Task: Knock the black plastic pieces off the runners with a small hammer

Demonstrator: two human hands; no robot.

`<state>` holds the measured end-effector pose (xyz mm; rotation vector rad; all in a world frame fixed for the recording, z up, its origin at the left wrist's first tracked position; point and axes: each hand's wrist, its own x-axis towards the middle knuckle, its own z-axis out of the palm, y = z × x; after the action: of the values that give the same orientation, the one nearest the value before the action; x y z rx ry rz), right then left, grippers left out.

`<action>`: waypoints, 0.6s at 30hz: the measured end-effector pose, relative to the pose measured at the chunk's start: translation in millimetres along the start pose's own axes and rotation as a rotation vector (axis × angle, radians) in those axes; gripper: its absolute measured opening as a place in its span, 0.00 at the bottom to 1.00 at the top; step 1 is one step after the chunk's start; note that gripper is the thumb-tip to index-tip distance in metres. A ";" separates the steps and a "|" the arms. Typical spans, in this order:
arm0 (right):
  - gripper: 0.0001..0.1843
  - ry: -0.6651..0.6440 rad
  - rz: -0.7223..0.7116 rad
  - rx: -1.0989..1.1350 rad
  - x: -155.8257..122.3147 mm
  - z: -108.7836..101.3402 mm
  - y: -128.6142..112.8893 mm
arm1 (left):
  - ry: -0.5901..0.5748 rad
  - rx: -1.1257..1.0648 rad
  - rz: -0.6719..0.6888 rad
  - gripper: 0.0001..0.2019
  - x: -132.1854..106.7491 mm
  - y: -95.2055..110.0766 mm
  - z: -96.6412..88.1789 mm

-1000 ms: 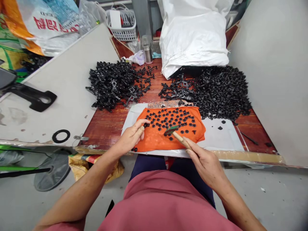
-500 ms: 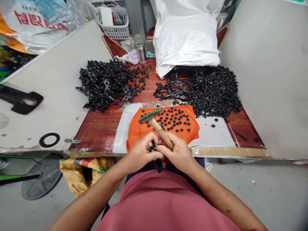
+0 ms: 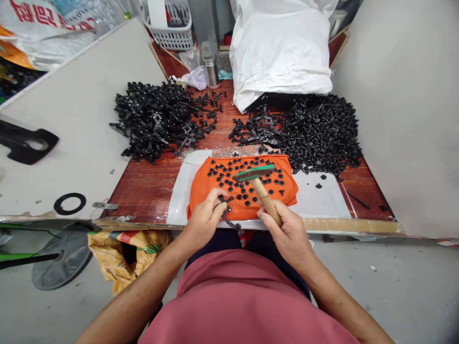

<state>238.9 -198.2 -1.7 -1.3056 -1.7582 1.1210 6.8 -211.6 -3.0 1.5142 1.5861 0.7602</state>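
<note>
My right hand is closed round the wooden handle of a small hammer with a green head, which hovers over the orange cloth. Several small black caps lie scattered on that cloth. My left hand pinches a thin black plastic strip at the cloth's near edge, close beside the hammer handle.
Two heaps of black plastic parts, one at the left and one at the right, lie on the wooden table. A white sack stands behind them. Grey boards wall both sides. A metal flask and basket sit at the back.
The hammer head swung from the left to the middle of the cloth. My hands moved apart, the left carrying the black strip forward onto the cloth's edge.
</note>
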 end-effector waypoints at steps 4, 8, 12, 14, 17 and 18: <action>0.11 0.031 0.013 -0.085 -11.5 -22.0 14.6 | -0.074 -0.204 -0.044 0.07 22.1 -16.3 -3.6; 0.11 0.020 0.058 -0.097 -20.8 -26.9 27.1 | -0.105 -0.283 -0.096 0.07 30.3 -13.7 3.7; 0.11 0.019 0.054 -0.105 -23.4 -25.5 31.0 | -0.122 -0.226 -0.108 0.05 31.4 -7.5 8.0; 0.11 0.014 0.049 -0.105 -23.0 -25.3 31.7 | -0.115 -0.183 -0.098 0.04 31.7 -6.8 8.1; 0.11 0.011 0.040 -0.108 -22.1 -25.5 32.6 | -0.114 -0.148 -0.075 0.03 32.1 -6.8 7.7; 0.11 0.012 0.037 -0.113 -22.0 -25.6 32.9 | -0.115 -0.137 -0.070 0.03 32.2 -6.5 7.9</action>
<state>280.2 -208.7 -21.7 -1.4141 -1.8179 1.0444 11.3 -181.2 -17.0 1.3724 1.4639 0.7150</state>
